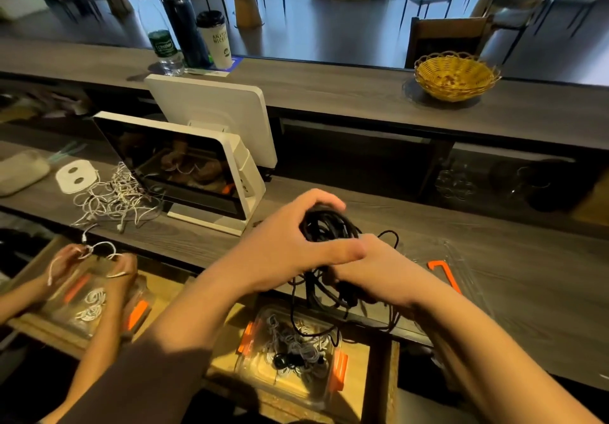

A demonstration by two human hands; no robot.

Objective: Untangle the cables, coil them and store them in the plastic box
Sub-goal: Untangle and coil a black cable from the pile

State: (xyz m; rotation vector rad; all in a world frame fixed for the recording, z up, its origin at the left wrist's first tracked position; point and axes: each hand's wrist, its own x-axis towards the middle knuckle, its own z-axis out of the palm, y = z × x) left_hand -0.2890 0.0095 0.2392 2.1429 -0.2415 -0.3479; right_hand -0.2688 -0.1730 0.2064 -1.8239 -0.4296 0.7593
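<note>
My left hand [286, 245] grips the top of a bundle of black cable [326, 227] above the counter edge. My right hand [379, 268] holds the lower part of the same bundle, fingers curled round it, and loose black loops hang below. Under the hands stands a clear plastic box [324, 387] with orange clips on a wooden shelf; it contains coiled grey and white cables and a black one. The box's clear lid [461, 258], with an orange clip, lies on the counter to the right.
A second person's hands [99, 265] at the left work a white cable over another clear box [89, 308]. A pile of tangled white cables [112, 199] lies by a white point-of-sale screen [184, 166]. A wicker basket [456, 75], cup and bottles stand on the upper counter.
</note>
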